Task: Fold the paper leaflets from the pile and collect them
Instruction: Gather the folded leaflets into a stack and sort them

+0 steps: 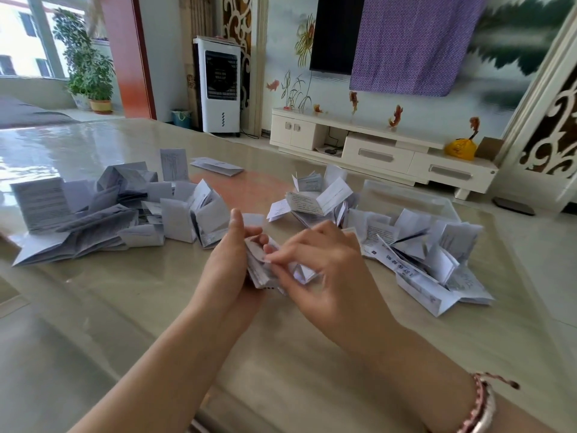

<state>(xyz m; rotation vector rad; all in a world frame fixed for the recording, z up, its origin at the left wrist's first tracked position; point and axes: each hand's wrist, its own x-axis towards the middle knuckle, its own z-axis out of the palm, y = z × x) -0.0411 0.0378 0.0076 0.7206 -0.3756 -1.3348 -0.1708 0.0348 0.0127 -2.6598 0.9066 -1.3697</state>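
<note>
A small white printed leaflet (265,270), partly folded into a thick wad, is held above the table between both hands. My left hand (229,267) grips its left side, thumb up. Fingers of my right hand (318,264) pinch its right flaps. A pile of loosely folded leaflets (93,210) lies on the table to the left. Another heap of folded leaflets (415,251) spreads to the right, some in and around a clear plastic box (437,203).
The glossy table (156,307) stretches wide in front of me. A flat leaflet (217,166) lies at the far middle. Beyond the table stand a white air cooler (221,85) and a low white TV cabinet (384,148).
</note>
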